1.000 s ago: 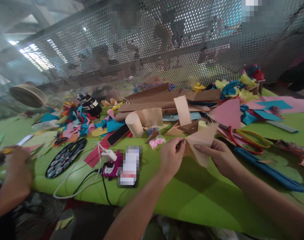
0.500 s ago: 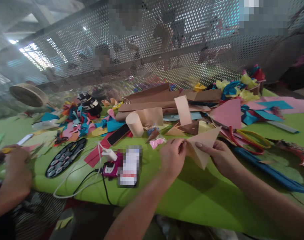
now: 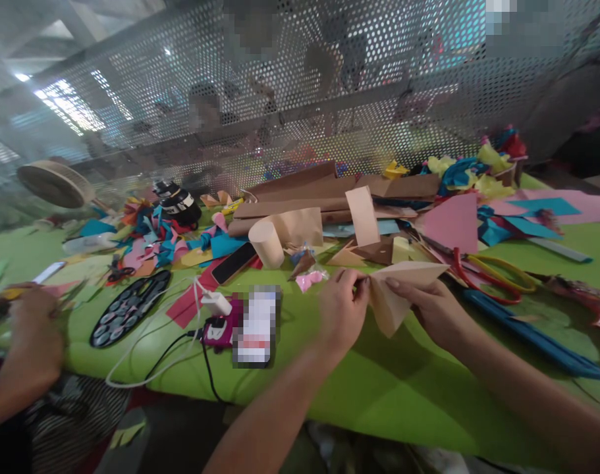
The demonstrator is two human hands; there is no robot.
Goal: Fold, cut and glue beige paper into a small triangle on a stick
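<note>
A folded piece of cream paper (image 3: 391, 308) is held up between both hands above the green table (image 3: 363, 382). My left hand (image 3: 343, 306) pinches its left corner with thumb and fingers. My right hand (image 3: 435, 306) grips the right side, the thumb lying on top and the other fingers mostly hidden behind. One pointed end sticks out over the right fingers, and a lower flap hangs between the hands. Just beyond my left hand lies a small pink item (image 3: 309, 281). Red-and-yellow-handled scissors (image 3: 487, 273) and a blue long-bodied tool (image 3: 531, 332) lie right of my right hand.
A phone (image 3: 256, 329) lies beside a magenta power socket (image 3: 219, 331) with cables. Behind stand a cream paper roll (image 3: 266, 243) and stacked brown paper (image 3: 294, 210). A black palette (image 3: 130, 308) lies left, near another person's arm (image 3: 35, 349). A perforated screen (image 3: 300, 99) closes off the back.
The paper has turned in my hands: its pointed end has swung from upward to rightward, and the lower flap has shifted slightly left. Both hands keep their hold.
</note>
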